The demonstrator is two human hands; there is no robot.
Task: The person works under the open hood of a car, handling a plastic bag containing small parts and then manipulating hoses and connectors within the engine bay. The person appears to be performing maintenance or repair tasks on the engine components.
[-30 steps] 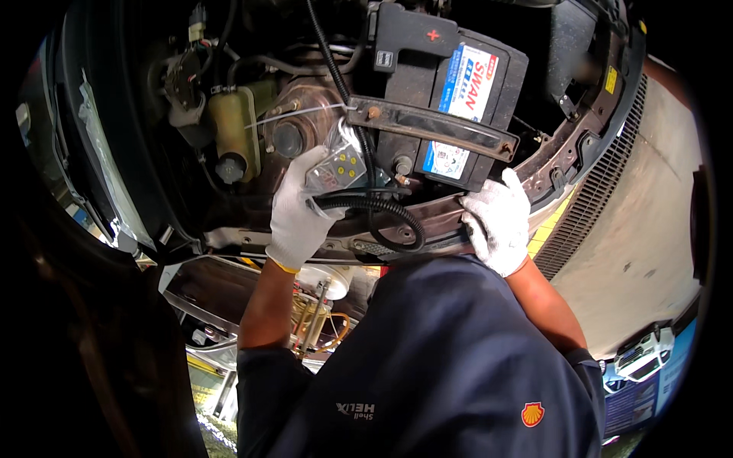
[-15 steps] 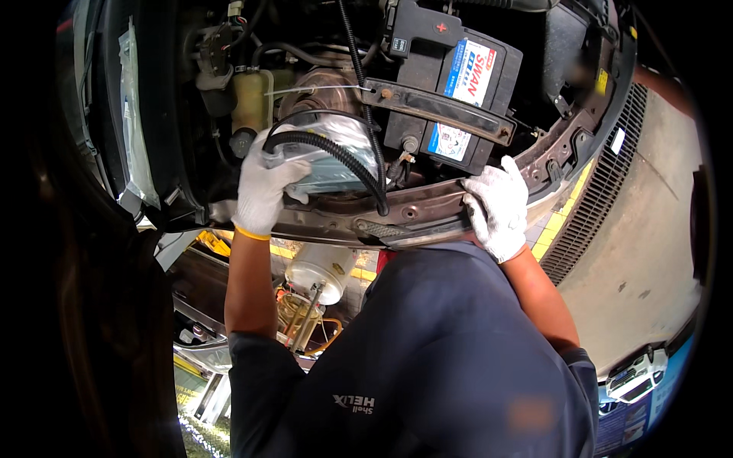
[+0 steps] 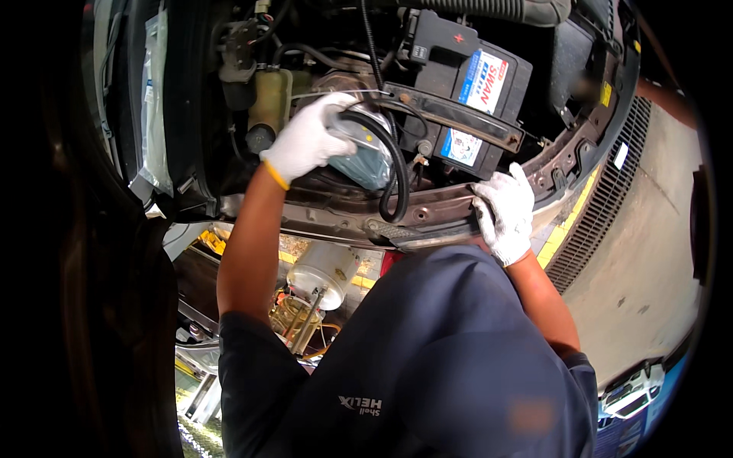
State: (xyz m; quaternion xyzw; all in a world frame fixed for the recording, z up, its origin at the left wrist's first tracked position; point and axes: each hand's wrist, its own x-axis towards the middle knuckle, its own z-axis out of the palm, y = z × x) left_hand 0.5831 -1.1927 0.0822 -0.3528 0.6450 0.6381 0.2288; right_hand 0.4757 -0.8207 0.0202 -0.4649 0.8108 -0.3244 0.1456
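Observation:
My left hand (image 3: pixel 309 137), in a white knit glove with a yellow cuff, is closed around the upper end of a black hose (image 3: pixel 398 172). From there the hose loops down and curves back above the front rail. Just beneath the hand sits a bluish-grey part under clear plastic film (image 3: pixel 365 166); the fingers hide some of it. My right hand (image 3: pixel 504 214), also gloved, lies on the metal front rail (image 3: pixel 443 204) of the engine bay, its fingers partly stretched and apart, holding nothing. Close to it is a black battery (image 3: pixel 500 114) with a white and blue label.
A dark metal hold-down bar (image 3: pixel 458 118) crosses the battery. A yellowish fluid reservoir (image 3: pixel 267 107) with a black cap stands left of my left hand. Below the rail are a whitish cylindrical tank (image 3: pixel 324 275) and hoses. A floor grating (image 3: pixel 603 221) runs along the right.
My left hand has moved up and to the right, swinging the black hose into a tighter loop. More of the reservoir shows. My right hand stays on the rail; the whole view has shifted slightly.

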